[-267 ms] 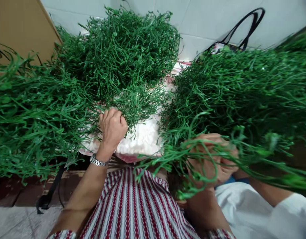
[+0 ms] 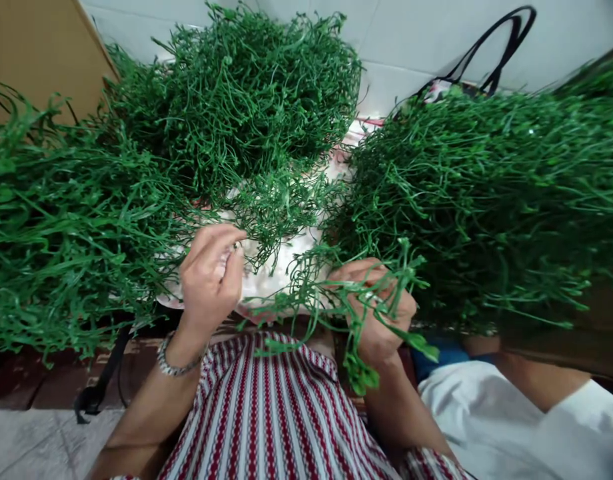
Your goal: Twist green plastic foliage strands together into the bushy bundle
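Note:
My right hand (image 2: 379,310) is closed around a loose bunch of green plant stems (image 2: 316,293) with budded tips. Some of the stems droop over my lap, and others cross in front of the fingers. My left hand (image 2: 211,273) hovers over the pale plastic sheet (image 2: 266,283), thumb and forefinger apart, with nothing plainly in it. Just beyond the fingers lies a small scatter of thin green stems (image 2: 279,207). I cannot tell the exact kind of plant.
Large heaps of the same greenery rise at the left (image 2: 71,233), the back (image 2: 266,93) and the right (image 2: 486,180). A brown board (image 2: 46,53) leans at the back left. Behind the right heap is a black-handled bag (image 2: 446,87). Someone in white clothing (image 2: 481,400) sits close on my right.
My left hand has gone from a closed fist to fingers apart, a little to the left. My right hand has come left, away from the right heap, carrying the stems.

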A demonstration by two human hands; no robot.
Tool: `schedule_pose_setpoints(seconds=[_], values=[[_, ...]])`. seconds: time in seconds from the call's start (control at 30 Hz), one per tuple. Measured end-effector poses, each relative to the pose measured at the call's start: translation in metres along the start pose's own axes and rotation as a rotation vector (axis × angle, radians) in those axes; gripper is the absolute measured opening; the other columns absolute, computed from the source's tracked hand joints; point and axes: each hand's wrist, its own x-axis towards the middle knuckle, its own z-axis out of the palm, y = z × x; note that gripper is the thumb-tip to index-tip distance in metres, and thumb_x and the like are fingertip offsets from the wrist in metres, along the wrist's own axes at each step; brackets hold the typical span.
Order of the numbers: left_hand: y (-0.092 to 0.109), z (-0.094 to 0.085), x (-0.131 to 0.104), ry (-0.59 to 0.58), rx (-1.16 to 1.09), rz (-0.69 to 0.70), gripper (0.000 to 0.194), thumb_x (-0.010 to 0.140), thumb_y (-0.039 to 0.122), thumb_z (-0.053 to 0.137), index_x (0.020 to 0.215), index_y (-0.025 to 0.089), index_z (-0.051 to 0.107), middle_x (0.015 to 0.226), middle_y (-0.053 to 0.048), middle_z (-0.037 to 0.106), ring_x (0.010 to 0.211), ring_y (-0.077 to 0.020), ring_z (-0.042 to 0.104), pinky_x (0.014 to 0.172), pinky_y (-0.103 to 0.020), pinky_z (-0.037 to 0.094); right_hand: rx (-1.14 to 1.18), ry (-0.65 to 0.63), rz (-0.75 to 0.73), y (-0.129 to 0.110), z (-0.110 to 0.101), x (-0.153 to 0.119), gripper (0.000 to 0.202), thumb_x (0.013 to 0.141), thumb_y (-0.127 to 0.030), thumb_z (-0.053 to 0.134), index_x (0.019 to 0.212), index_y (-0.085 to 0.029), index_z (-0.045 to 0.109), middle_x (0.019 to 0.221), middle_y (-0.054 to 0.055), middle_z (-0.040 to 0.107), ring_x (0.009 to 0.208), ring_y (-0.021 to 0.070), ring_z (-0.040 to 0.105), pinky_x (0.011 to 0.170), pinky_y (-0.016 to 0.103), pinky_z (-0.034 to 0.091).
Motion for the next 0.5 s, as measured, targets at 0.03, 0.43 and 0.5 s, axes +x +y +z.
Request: schedule_pose_setpoints(seconds=[0.03,0.43,0.5], values=[[0.007,-0.007,-0.003,-0.068,-0.106,-0.005,0.019,0.082,0.014,0.050,0.094,0.022,0.063,0.095,-0.003,0.062,0.094,-0.0167,0.058,0.085,-0.033,0.046,0.132,0.052,0.020,-0.001,0.004,0.001,0.014,0.085,-0.018,0.045,0.078,-0.020,0.056,0.074,0.005,0.060,0.065,0.0173,0.061,0.056,0.032,0.053],[0.026,-0.020,-0.017,-0.716,-0.633,-0.287,0.018,0.083,0.026,0.053,0.091,0.020,0.068,0.085,-0.005,0.066,0.080,-0.0169,0.060,0.069,-0.028,0.047,0.232,-0.115,-0.198,-0.001,0.020,-0.001,0.017,0.077,-0.011,0.056,0.089,-0.018,0.067,0.087,0.006,0.065,0.085,0.0172,0.062,0.072,0.030,0.053],[0.025,-0.020,-0.021,-0.752,-0.638,-0.362,0.015,0.081,0.027,0.057,0.085,0.018,0.067,0.078,-0.004,0.066,0.071,-0.0148,0.059,0.062,-0.026,0.046,0.192,-0.126,-0.230,0.000,0.022,-0.003,0.020,0.076,-0.010,0.057,0.091,-0.019,0.067,0.091,0.007,0.064,0.086,0.0171,0.062,0.073,0.030,0.053]])
